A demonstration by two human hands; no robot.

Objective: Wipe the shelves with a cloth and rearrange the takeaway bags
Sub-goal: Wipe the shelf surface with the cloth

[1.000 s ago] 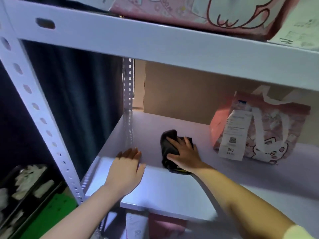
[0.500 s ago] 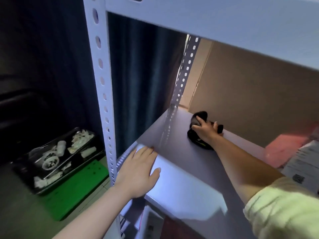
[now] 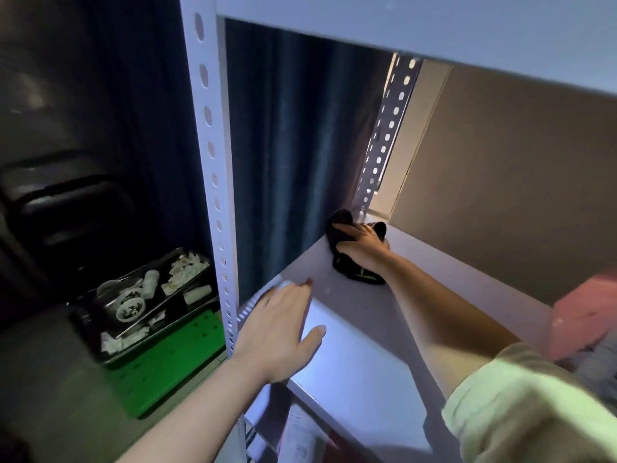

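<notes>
Shelf layout, far-left corner.
A cloth (image 3: 347,225) is pressed onto the shelf (image 3: 354,359) by the right hand (image 3: 362,247) beside the rear upright (image 3: 384,135); the left hand (image 3: 278,332) is laid flat near the front edge. A tray (image 3: 147,304) is set on the floor, left of the front upright (image 3: 210,155).

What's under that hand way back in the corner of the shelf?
A crumpled black cloth lies under the right hand, pressed onto the white shelf beside the rear post. The hand covers the cloth's middle, so the shelf surface beneath stays hidden.
</notes>
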